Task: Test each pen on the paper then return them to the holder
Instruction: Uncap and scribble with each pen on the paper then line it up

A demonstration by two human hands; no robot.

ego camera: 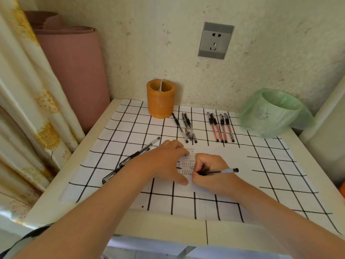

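The pen [219, 172] under test is pinched in my right hand [210, 170], tip down on the paper [188, 161] in front of me. It looks light, stiff and slick, so I judge the dark grip near the tip the surest hold. My left hand [168, 159] lies flat, fingers straight, steadying the paper, while black pens [187, 128] and red pens [221, 128] wait beside the orange holder [161, 99] on a grid-patterned cloth [130, 124] against the wall.

The holder [161, 99] stood at the back of the surface [104, 126], two rows of pens [186, 128] to its right, the paper [188, 162] in front.
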